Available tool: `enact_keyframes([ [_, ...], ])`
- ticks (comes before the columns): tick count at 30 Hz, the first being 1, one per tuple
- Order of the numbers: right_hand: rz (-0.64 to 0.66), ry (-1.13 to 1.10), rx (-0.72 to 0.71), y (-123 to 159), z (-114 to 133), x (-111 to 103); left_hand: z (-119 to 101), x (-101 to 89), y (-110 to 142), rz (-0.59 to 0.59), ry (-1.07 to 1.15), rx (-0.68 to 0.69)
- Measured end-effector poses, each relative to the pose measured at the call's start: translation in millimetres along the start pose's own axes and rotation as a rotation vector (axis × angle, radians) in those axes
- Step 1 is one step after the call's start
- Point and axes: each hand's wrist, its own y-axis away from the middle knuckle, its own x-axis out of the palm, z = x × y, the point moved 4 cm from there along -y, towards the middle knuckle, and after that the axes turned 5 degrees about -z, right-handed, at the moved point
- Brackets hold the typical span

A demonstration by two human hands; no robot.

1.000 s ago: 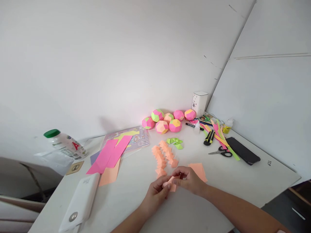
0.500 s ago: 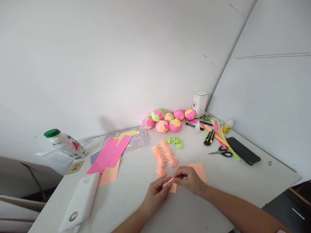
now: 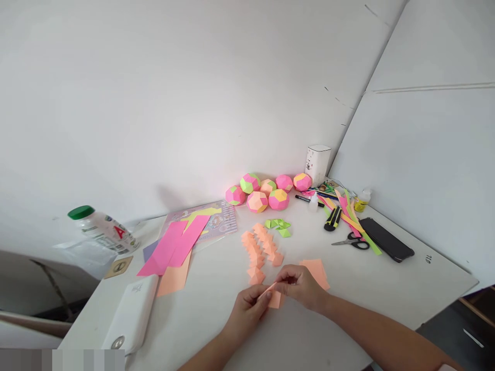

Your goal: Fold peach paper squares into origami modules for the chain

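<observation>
Between my two hands is a small piece of peach paper (image 3: 275, 300), partly folded, with its lower flap hanging down. My left hand (image 3: 249, 308) pinches its left edge between thumb and fingers. At the paper's upper right, the fingertips of my right hand (image 3: 299, 287) press together on the fold. Just beyond my hands lie two rows of folded peach paper units (image 3: 254, 255), overlapping one another. Several folded green paper units (image 3: 284, 233) sit behind them. A stack of flat peach paper (image 3: 317, 272) rests beside my right hand, partly covered by it.
Several faceted paper balls (image 3: 257, 202) line the wall. Scissors (image 3: 351, 242), a cutter knife (image 3: 333, 219), paper strips (image 3: 353, 221) and a black phone (image 3: 386, 239) lie right. Pink paper sheets (image 3: 174, 247), a white power bank (image 3: 133, 314) and a green-capped bottle (image 3: 104, 229) stand left.
Both hands stay almost in place, still holding the peach paper; its fold looks slightly shifted between the fingers. The whole view has moved very slightly.
</observation>
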Motion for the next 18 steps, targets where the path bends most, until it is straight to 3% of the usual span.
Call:
enact_keyframes([
  [10,0.000,0.060,-0.063,-0.1,6.3,-1.6,2.4,1.8,0.2,0.035,0.118,-0.022],
  [18,0.012,0.008,0.003,0.2,0.8,-3.6,7.8,0.1,-4.8,-0.012,0.235,-0.067],
])
